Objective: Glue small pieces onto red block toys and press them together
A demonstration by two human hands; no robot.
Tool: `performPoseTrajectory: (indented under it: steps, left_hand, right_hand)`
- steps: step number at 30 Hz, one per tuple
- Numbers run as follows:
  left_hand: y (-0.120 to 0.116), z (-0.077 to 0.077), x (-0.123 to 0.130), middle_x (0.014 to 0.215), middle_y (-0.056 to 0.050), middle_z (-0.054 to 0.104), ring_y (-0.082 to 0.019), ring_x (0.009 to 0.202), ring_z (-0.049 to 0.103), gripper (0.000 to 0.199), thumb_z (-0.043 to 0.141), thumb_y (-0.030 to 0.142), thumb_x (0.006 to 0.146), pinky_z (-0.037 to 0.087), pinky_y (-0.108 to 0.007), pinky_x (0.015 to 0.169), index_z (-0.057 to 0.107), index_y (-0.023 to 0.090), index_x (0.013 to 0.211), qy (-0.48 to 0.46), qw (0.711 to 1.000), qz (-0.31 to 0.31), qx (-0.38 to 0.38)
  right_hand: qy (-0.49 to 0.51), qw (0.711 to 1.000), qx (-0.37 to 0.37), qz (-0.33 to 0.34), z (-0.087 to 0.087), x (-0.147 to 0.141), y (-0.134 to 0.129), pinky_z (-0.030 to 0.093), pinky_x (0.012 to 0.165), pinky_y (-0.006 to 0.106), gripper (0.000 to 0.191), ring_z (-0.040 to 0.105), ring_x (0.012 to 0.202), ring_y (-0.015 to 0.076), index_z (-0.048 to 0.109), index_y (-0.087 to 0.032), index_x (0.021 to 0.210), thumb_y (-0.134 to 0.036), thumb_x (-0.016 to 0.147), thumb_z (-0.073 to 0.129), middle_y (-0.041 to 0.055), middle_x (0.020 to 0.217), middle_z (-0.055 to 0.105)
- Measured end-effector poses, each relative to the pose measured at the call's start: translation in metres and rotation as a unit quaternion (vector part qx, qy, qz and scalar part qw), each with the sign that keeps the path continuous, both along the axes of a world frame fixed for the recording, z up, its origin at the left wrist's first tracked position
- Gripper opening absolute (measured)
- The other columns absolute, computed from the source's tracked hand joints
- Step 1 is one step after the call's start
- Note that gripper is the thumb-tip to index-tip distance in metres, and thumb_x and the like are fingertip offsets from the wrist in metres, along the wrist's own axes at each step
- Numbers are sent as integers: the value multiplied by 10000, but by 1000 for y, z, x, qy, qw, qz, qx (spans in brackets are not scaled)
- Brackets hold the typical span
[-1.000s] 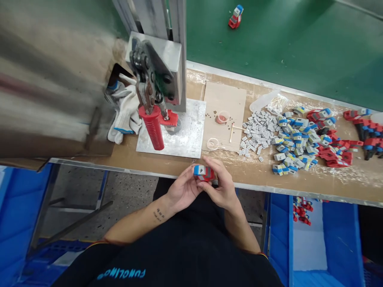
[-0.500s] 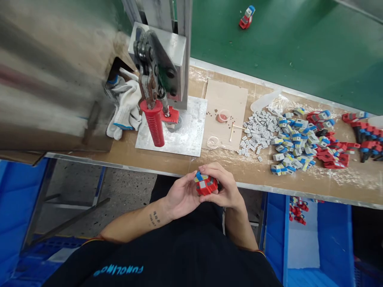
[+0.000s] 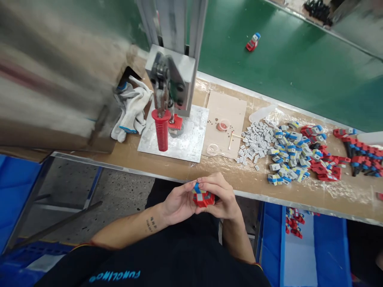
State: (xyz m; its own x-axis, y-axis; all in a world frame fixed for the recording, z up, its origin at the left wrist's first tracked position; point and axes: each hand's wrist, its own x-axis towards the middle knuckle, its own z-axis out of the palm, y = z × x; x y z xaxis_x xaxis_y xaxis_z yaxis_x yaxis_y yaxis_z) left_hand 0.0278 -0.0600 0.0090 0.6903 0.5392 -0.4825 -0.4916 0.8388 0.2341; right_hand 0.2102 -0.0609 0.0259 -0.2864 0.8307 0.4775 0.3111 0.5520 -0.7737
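The left hand [image 3: 178, 204] is half open, its palm turned up and its fingertips against the near side of a small red, blue and grey toy [image 3: 204, 199]. The right hand [image 3: 222, 197] is curled closer, its fingers over the top of the toy and its thumb low on it. The toy sits between the two hands, just off the front edge of the table [image 3: 176, 173]. The fingers cover part of it, so its far side seems to be dark or shaded, though I cannot tell.

Ahead of the left hand, a metal plate [image 3: 191, 139] lies under a clamp with a red handle [image 3: 162, 133]; white gloves [image 3: 133, 109] lie farther to its left. Ahead of the right hand is a cardboard sheet [image 3: 224, 105] with a small cup [image 3: 223, 125] and cotton swabs on it. To the right of that hand are a pile of small grey tiles [image 3: 257, 139], then a heap of blue and grey blocks [image 3: 290, 153] and some red pieces [image 3: 327, 167]. A blue bin [image 3: 330, 255] stands below, right of the right hand.
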Motion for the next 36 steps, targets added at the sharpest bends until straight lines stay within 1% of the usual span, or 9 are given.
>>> performPoseTrajectory:
  steps: [4,7,9,13,17,24,27,31,36]
  left_hand:
    - [0,-3,-9,794,-6,721,-151,740,727,448,973,495,779,599,-244,686,698,158,884,-69,997,-7,-44]
    - [4,-5,-24,780,24,708,-120,710,728,466,1003,437,753,594,-196,663,651,167,897,-78,997,23,12]
    - [10,-6,-40,890,8,772,-154,791,782,509,1012,426,736,641,-228,726,664,187,1019,-66,994,60,60]
    - [23,-7,-80,1026,-20,827,-240,908,830,559,1006,413,714,708,-351,778,655,240,1114,-14,978,163,129]
    - [34,-11,-107,998,-32,841,-221,834,830,521,994,406,707,693,-294,673,672,250,1085,50,952,255,161]
    - [32,-26,-107,969,-32,841,-161,780,795,511,1004,411,712,636,-227,674,686,247,1076,49,928,335,154]
    - [33,-30,-105,952,0,828,-140,854,801,596,1040,456,679,630,-207,772,682,252,1110,52,916,361,170]
    - [47,-26,-111,937,9,813,-152,845,797,679,1038,479,684,624,-240,804,646,265,1196,83,890,352,278]
    - [75,-31,-115,974,-16,810,-154,806,770,694,1040,378,688,597,-257,782,581,243,1190,168,824,334,425]
  right_hand:
    - [-3,998,18,55,0,-7,4,587,797,406,692,770,962,251,588,-352,1557,-566,935,801,75,1181,841]
    - [-14,995,3,103,1,-14,9,606,945,415,724,745,1125,253,532,-341,1602,-484,948,809,93,1298,804]
    - [-15,994,-12,109,3,-18,14,603,1033,449,774,709,1250,277,474,-319,1638,-496,956,796,125,1403,741]
    - [52,998,-21,-1,15,-25,37,642,915,429,648,683,1253,288,521,-344,1567,-507,987,760,126,1444,659]
    - [85,992,-42,-83,23,-51,62,611,863,368,347,678,1205,238,599,-326,1370,-391,1040,688,99,1396,668]
    - [85,987,-92,-102,-1,-93,63,613,861,358,281,711,1168,222,530,-284,1236,-424,1035,668,116,1334,686]
    - [47,995,-68,-64,-4,-92,61,609,992,429,234,688,1262,248,558,-293,1217,-379,1034,675,110,1338,672]
    - [-3,999,-31,-16,0,-87,65,551,1144,530,251,666,1320,260,612,-323,1275,-295,1032,673,114,1490,587]
    - [-46,998,-17,-34,0,-85,75,606,1057,527,278,668,1262,280,660,-322,1283,-319,1006,680,115,1413,602]
